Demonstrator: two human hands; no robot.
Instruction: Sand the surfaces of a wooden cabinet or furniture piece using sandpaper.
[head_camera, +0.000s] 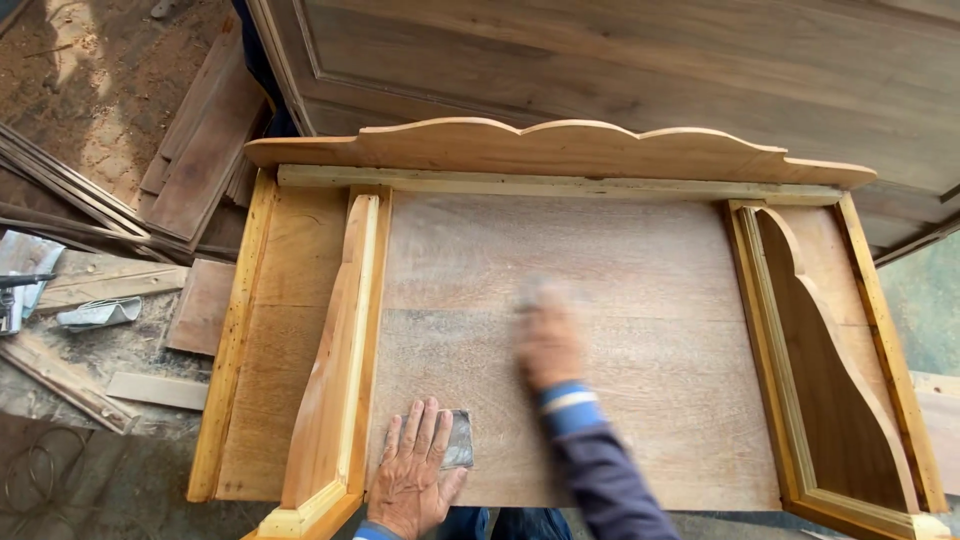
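Off to the left of my fingers, loose wood offcuts (150, 385) lie scattered on the dusty floor (100, 60), and more flat boards (205, 140) are stacked beyond them.

My left hand (412, 465) lies palm down on the near edge of the wooden panel (600, 270), just right of the curved side bracket (335, 350). Its fingers (420, 425) are stretched out flat and slightly spread, pressing on the wood. My thumb touches a small grey piece of sandpaper (458, 440) lying just to the right of the hand; the fingers do not close on it.

Further right and a little farther from me, my right hand (548, 335) is on the middle of the same panel. It is smeared with motion blur, so I cannot tell whether its fingers are spread or curled, nor whether they hold anything. The blue sleeve (590, 460) with a pale cuff band runs back from it to me.

Beyond both hands the scalloped top rail (560, 148) crosses the piece. Far to the right of my fingers a second curved bracket (830, 400) sits inside its yellowish frame (890, 350).
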